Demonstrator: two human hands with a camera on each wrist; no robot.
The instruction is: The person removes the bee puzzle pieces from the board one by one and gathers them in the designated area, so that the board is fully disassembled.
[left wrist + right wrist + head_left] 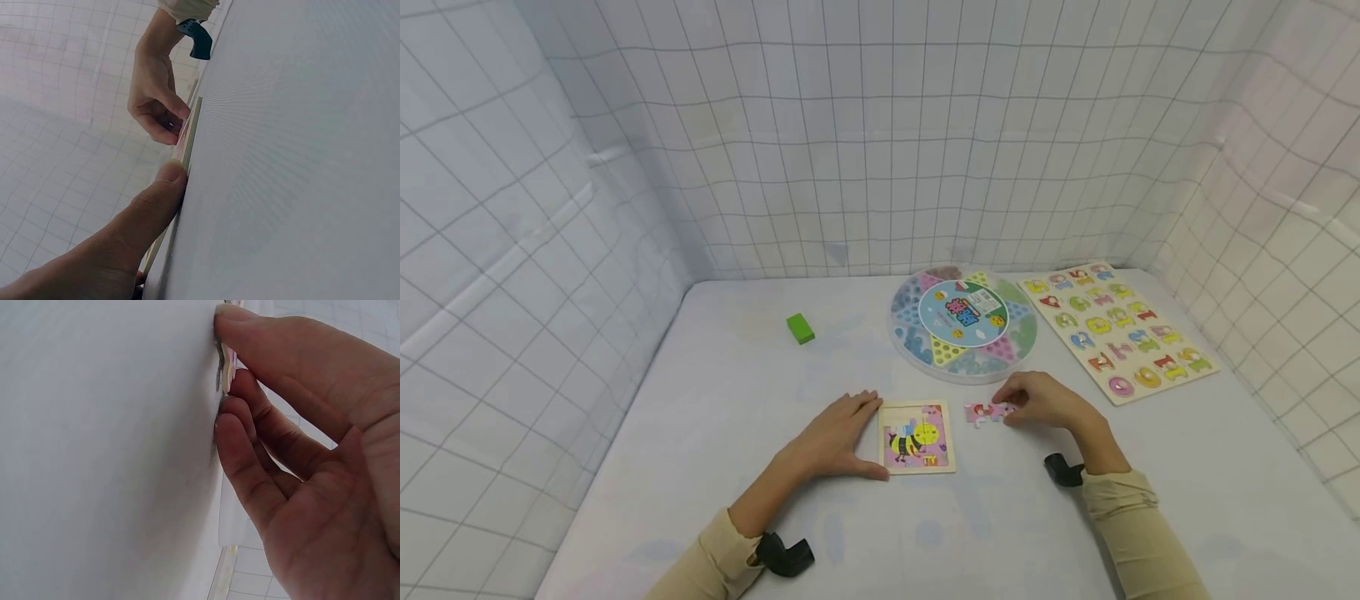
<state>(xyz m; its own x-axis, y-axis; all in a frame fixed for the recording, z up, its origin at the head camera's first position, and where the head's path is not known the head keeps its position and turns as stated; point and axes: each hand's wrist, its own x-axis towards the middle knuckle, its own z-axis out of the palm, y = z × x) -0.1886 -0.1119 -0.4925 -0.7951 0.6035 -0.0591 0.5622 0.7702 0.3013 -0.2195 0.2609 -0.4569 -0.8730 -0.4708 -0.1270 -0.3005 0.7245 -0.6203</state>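
Observation:
A square wooden jigsaw puzzle (917, 437) with a bee picture lies on the table. My left hand (838, 437) holds it along its left side, fingertips at the upper corner and thumb at the lower corner. In the left wrist view, the thumb (156, 194) presses against the puzzle's edge. Right of the puzzle is a small group of pink puzzle pieces (979, 412). My right hand (1037, 400) pinches a puzzle piece (229, 365) at this group's right end between thumb and curled fingers, close to the tabletop. The fingers partly cover that piece.
A round Chinese checkers board (962, 367) lies behind the loose pieces. At the back right is a wooden alphabet board (1120, 332) with colourful letters. A green block (801, 328) sits at the back left. Grid-patterned white cloth walls (865, 167) enclose the table.

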